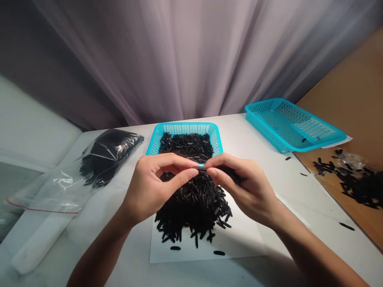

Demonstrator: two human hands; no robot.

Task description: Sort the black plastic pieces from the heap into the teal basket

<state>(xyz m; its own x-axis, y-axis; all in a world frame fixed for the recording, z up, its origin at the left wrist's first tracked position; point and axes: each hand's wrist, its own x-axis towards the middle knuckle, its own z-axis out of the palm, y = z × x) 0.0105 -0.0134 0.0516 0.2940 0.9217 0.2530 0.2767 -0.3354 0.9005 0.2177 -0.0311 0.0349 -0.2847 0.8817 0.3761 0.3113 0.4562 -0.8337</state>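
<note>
My left hand (152,187) and my right hand (243,187) meet above a heap of small black strips (194,207) that lies on a white sheet (239,239). Both hands pinch the same thin black strip (202,169) between thumb and fingers. A few more black strips seem tucked in my right hand's palm. Behind the hands, a blue perforated basket (215,131) holds more of the black strips.
A clear plastic bag (89,167) with black strips lies at the left. A second blue basket (293,125) sits tilted at the back right. Loose black strips (359,183) and a crumpled clear bag lie on the brown surface at the right. A grey curtain hangs behind.
</note>
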